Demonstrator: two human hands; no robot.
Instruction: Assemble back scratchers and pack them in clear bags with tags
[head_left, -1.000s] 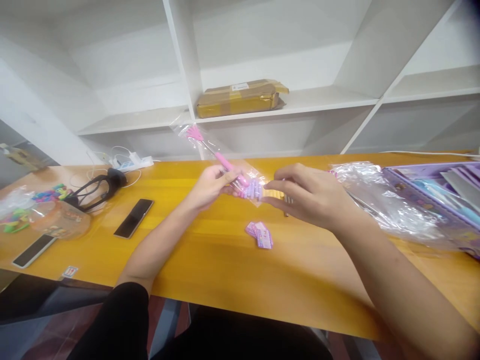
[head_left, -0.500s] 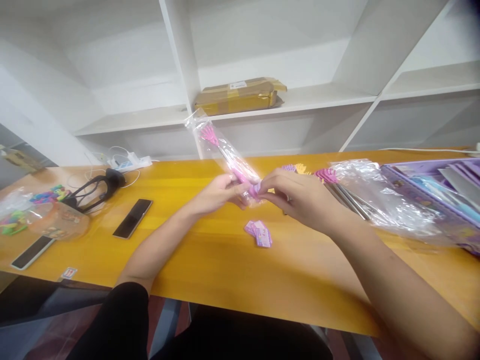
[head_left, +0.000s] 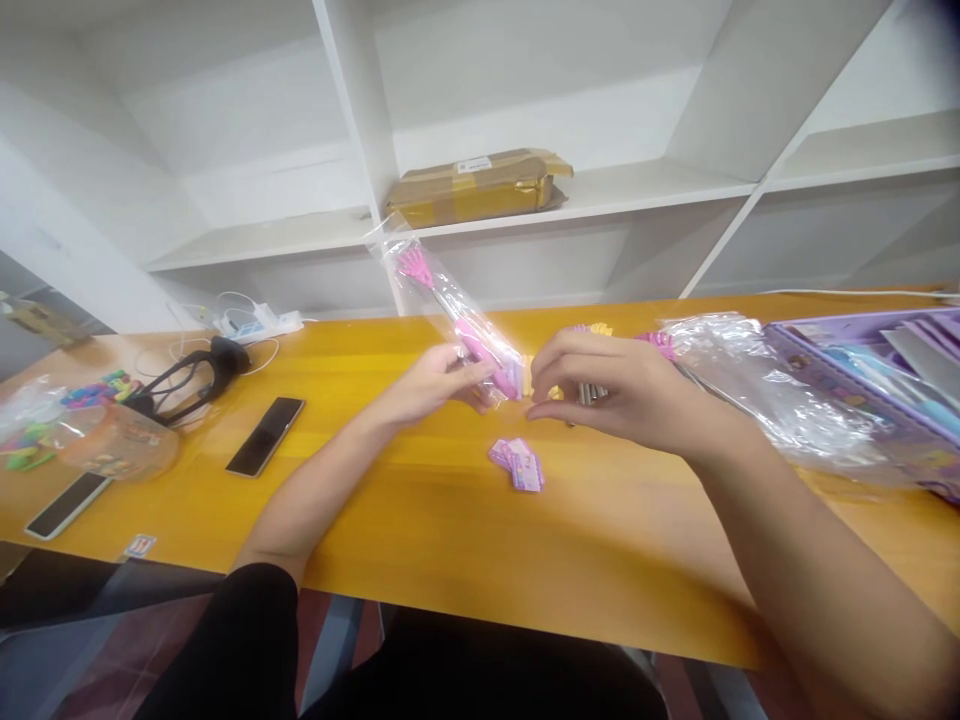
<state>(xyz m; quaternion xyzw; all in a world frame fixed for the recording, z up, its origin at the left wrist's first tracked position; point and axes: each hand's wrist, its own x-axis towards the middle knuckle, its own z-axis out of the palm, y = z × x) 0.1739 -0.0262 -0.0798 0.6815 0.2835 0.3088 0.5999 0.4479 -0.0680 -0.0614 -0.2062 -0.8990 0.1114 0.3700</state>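
Observation:
My left hand is closed around a back scratcher in a clear plastic bag. The scratcher has a pink hand-shaped head, a metal rod and a pink handle; it slants up to the left. Beside the handle end, inside the bag, shows a small lilac piece. My right hand hovers just right of that end, thumb and fingers curved and apart, holding nothing. Below lie several small purple printed cards. Partly hidden behind my right hand are more back scratchers with pink and yellow heads.
Clear plastic bags lie at right beside a purple box. To the left are a dark phone, another phone, an orange translucent tub and a power strip. A taped carton sits on the shelf.
My right hand has come away from the bagged scratcher's handle end, moving slightly right, and its fingers have parted. My left hand keeps its hold in nearly the same place.

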